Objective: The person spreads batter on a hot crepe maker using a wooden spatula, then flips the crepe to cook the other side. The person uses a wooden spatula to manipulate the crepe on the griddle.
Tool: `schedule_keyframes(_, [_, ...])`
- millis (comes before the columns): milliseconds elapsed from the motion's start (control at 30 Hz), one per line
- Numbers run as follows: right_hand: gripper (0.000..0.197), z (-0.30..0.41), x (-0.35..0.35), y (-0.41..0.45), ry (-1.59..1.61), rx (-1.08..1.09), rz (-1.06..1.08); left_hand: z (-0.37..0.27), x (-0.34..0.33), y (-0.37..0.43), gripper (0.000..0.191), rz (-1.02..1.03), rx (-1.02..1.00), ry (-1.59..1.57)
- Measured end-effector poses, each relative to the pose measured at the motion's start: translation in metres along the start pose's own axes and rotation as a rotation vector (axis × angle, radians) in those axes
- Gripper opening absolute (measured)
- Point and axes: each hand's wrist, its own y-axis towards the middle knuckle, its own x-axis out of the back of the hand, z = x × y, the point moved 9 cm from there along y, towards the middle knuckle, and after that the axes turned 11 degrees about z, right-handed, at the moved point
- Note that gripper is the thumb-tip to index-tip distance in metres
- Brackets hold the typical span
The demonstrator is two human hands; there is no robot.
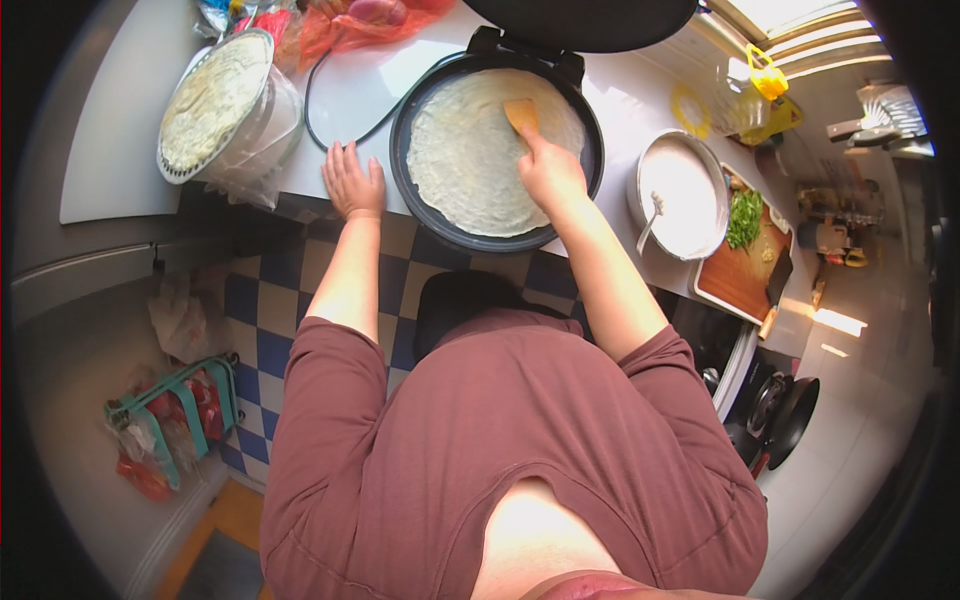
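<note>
A thin pale pancake (472, 165) covers most of the black electric griddle (401, 187), whose lid (592, 19) stands raised behind it. My right hand (551, 172) grips a wooden spatula (523, 115), its blade flat over the pancake's upper right part. The index finger is stretched along the handle, most of which the hand hides. To the left of the griddle, my left hand (352, 178) rests palm down near the front edge of the white counter (352, 97). Its fingers are spread slightly and hold nothing. The griddle's black cord (308, 112) loops just beyond those fingertips.
On the left, a white colander (171, 174) holds finished flatbreads (214, 105). A metal pot (641, 187) of white batter with a spoon (651, 221) stands right of the griddle. Beyond it, a cutting board (727, 279) carries chopped greens (745, 219) and a knife (778, 289).
</note>
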Motion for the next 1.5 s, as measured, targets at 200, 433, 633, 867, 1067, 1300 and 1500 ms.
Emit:
schedule_keyframes(200, [0.047, 0.011, -0.013, 0.007, 0.014, 0.035, 0.06, 0.0, 0.001, 0.0, 0.051, -0.021, -0.016, -0.007])
schedule_keyframes(433, [0.046, 0.012, 0.011, -0.013, 0.049, 0.038, 0.047, -0.001, 0.002, -0.001, 0.05, -0.001, -0.005, -0.007])
schedule_keyframes(633, [0.043, -0.016, 0.008, -0.072, -0.095, 0.051, 0.15, 0.001, 0.0, 0.0, 0.051, 0.006, -0.008, -0.003])
schedule_keyframes(867, [0.043, -0.028, 0.017, -0.148, 0.117, 0.149, 0.12, 0.0, 0.0, 0.0, 0.051, 0.027, -0.004, 0.008])
schedule_keyframes(1067, [0.047, -0.029, 0.013, -0.116, -0.025, 0.094, 0.002, 0.005, -0.005, 0.002, 0.051, -0.003, -0.016, 0.003])
schedule_keyframes(1300, [0.05, -0.021, 0.006, -0.065, -0.108, 0.004, -0.013, 0.002, -0.004, 0.001, 0.05, -0.009, -0.018, -0.007])
schedule_keyframes(1500, [0.049, -0.026, 0.0, -0.056, -0.107, 0.001, 0.049, 0.004, -0.001, -0.001, 0.05, -0.013, -0.013, -0.012])
